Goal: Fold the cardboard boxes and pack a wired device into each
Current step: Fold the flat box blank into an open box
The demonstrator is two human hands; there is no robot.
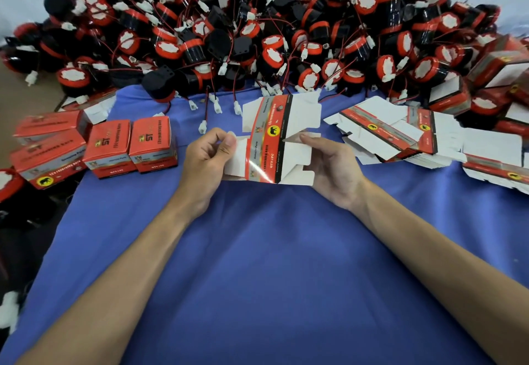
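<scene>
A flat, unfolded cardboard box blank (274, 138), white with a red and silver printed band, is held above the blue cloth (257, 264). My left hand (206, 158) pinches its left flap between thumb and fingers. My right hand (329, 161) grips its right side, fingers behind the card. A big heap of black and red wired devices (257, 27) with white plugs fills the far side of the table.
Several folded red boxes (108, 147) stand at the left. A stack of flat box blanks (400, 135) lies at the right, with more boxes (498, 64) beyond it. Loose wires and white connectors (219, 108) trail onto the cloth just past the blank.
</scene>
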